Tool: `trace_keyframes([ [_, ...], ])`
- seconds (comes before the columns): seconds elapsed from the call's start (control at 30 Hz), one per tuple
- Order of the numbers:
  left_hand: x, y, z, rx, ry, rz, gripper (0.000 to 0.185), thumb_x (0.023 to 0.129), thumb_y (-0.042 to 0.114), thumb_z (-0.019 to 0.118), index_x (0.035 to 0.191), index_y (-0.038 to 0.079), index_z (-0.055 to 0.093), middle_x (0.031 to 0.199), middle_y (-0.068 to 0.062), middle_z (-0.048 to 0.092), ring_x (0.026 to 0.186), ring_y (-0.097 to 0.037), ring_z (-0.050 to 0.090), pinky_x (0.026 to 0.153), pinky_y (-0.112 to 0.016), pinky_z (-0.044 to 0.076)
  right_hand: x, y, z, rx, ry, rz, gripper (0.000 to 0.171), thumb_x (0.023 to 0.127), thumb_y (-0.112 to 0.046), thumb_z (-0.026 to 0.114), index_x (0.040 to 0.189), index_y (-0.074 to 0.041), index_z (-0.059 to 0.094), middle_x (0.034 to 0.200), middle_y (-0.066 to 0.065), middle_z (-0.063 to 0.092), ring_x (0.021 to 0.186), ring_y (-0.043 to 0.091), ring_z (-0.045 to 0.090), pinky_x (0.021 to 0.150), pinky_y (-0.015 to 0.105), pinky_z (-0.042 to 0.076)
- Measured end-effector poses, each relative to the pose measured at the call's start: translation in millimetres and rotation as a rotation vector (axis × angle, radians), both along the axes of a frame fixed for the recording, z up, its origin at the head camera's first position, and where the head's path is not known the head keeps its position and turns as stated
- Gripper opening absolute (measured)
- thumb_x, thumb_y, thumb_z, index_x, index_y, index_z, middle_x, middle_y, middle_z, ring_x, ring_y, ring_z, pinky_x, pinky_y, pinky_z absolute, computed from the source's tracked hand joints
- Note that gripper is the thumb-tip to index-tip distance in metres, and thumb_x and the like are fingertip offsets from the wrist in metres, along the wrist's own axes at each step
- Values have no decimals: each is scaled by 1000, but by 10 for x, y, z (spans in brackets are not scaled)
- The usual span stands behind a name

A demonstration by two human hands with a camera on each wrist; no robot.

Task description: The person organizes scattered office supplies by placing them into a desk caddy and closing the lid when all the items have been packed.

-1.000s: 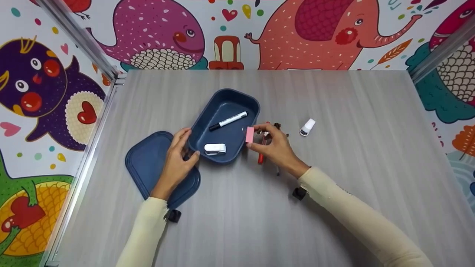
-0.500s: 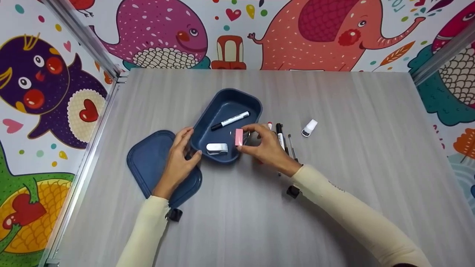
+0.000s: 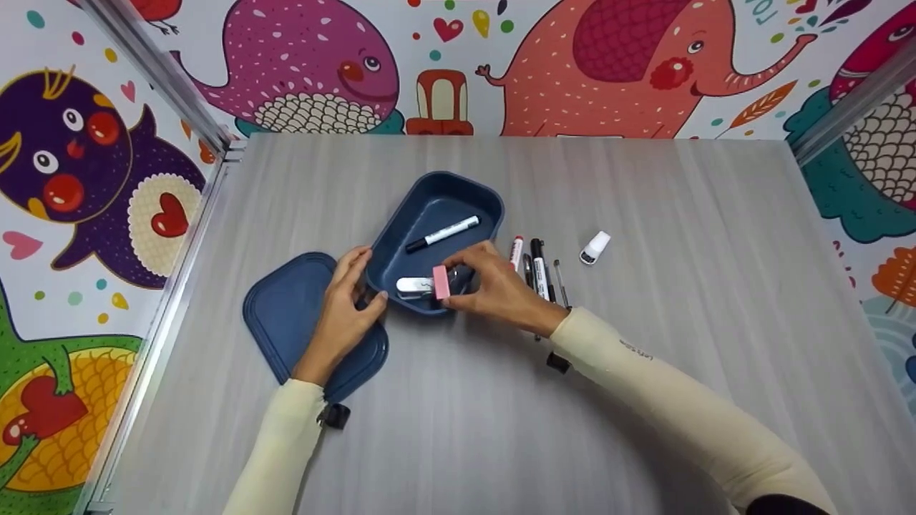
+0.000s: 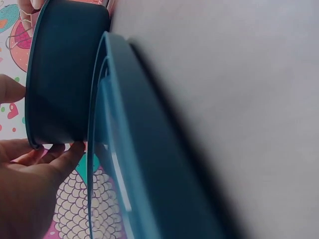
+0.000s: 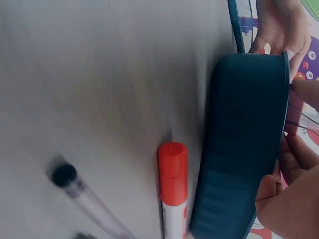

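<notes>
My right hand (image 3: 494, 286) pinches a pink binder clip (image 3: 441, 282) between thumb and fingers. Its wire handles show in the right wrist view. The clip is over the near end of an open dark blue box (image 3: 458, 187), covering one end of a small white stapler-like object (image 3: 413, 285) lying inside. A white marker with black ends (image 3: 444, 234) also lies in the box. My left hand (image 3: 340, 322) touches the box's left corner, its fingers against the outer wall and the thumb at the rim (image 4: 12, 89). Beneath this hand is the blue lid (image 3: 290, 304).
Right of the box lie a red-capped marker (image 5: 173, 174), a black-capped marker (image 3: 541, 268) and a thin pen (image 3: 561, 282). Further right is a small bottle with a white cap (image 3: 595, 247). Printed walls border the table (image 3: 687, 250).
My right hand has carried the pink binder clip leftward and nearer, from the box's right rim to over the white object. The pens beside the box show more. My left hand stays put.
</notes>
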State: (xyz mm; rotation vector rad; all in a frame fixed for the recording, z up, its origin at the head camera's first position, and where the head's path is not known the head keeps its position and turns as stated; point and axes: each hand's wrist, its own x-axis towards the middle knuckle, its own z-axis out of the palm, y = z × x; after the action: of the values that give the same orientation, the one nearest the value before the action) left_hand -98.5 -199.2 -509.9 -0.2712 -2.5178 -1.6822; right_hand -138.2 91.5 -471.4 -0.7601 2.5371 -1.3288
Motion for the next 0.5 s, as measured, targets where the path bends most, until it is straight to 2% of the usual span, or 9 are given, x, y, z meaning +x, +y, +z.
trace_keyframes([
  [0.17, -9, -2, -1, -10, 2, -2, 73, 95, -3, 75, 163, -6, 46, 171, -17, 41, 149, -32, 47, 115, -53, 46, -23, -3, 31, 54, 31, 42, 54, 87, -22, 94, 135, -6, 75, 128, 10, 67, 119, 25, 52, 95, 41, 50],
  [0.5, -4, -1, -7, -10, 6, 2, 74, 95, -4, 75, 163, -5, 46, 171, -17, 41, 145, -31, 48, 111, -48, 47, -87, 0, 78, 126, 60, 115, 55, 89, -27, 94, 137, -7, 75, 122, 7, 67, 110, 23, 50, 88, 37, 48],
])
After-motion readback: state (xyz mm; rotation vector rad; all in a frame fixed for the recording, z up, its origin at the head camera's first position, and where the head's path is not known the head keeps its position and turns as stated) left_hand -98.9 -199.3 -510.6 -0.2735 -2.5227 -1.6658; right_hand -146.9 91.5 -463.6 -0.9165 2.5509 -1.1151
